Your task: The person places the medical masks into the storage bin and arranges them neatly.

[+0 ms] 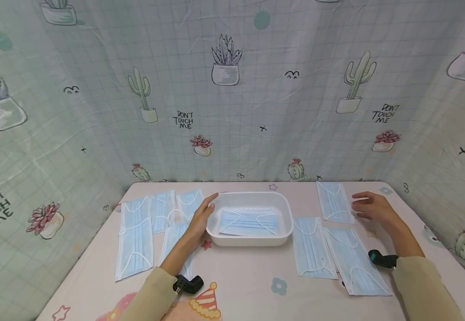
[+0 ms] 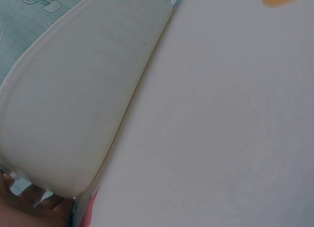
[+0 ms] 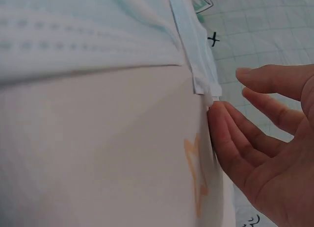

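Note:
My left hand (image 1: 200, 217) holds the left end of a white plastic tub (image 1: 250, 241), its thumb at the rim; in the left wrist view several fingers (image 2: 37, 200) lie along the end wall. Inside the tub lie light blue face masks (image 1: 248, 222) with white ear loops. At the right my right hand (image 1: 375, 207) has its fingers loosely bent and thumb apart, just beside the back mask (image 1: 334, 203). In the right wrist view the fingertips (image 3: 216, 112) are low at the table, right by that mask's edge, with nothing between thumb and fingers.
Two more masks lie at the right, one beside the tub (image 1: 313, 248), one farther right (image 1: 356, 261). Several others lie left, including a long overlapping pair (image 1: 136, 240) and one partly under my left forearm (image 1: 174, 238). A patterned curtain (image 1: 232, 111) rises behind the pink table (image 1: 252, 285).

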Motion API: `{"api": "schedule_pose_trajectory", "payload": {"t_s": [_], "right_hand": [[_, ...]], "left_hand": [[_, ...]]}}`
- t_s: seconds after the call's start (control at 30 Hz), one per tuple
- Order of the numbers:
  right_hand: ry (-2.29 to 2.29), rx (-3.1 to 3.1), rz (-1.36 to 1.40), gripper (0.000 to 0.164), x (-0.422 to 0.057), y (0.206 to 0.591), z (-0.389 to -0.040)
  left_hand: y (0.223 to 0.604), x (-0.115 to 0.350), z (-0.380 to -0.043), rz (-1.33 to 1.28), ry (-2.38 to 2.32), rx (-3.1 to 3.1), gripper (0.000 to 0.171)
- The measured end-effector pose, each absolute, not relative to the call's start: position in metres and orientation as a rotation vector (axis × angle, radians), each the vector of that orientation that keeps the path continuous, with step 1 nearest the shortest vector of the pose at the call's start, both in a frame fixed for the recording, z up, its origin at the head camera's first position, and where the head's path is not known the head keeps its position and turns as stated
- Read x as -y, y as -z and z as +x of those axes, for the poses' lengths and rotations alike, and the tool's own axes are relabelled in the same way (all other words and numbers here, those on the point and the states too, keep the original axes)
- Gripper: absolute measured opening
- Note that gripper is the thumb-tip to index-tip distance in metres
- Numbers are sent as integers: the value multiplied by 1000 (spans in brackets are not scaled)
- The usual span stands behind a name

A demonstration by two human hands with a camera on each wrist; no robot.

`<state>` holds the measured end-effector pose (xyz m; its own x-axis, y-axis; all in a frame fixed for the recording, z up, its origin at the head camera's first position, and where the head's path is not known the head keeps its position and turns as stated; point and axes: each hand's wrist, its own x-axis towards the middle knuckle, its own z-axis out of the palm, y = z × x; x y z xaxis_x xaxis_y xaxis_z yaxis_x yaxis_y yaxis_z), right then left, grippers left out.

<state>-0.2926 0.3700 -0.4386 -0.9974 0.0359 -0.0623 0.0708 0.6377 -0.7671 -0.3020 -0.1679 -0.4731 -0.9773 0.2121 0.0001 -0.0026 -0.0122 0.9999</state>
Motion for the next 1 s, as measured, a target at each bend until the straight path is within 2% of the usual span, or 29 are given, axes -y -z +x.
{"api": "schedule_pose_trajectory", "payload": {"t_s": [0.3, 0.8, 1.0], "right_hand": [[1087, -2909, 121, 63, -361, 444, -298], [999, -2925, 214, 53, -356, 442, -297], [1004, -2918, 265, 56, -355, 441, -297]], "left_hand": [[473, 169, -300, 223, -2125, -2091, 47], [474, 167, -302, 231, -2125, -2074, 47], [473, 166, -302, 238, -2126, -2082, 47]]}}
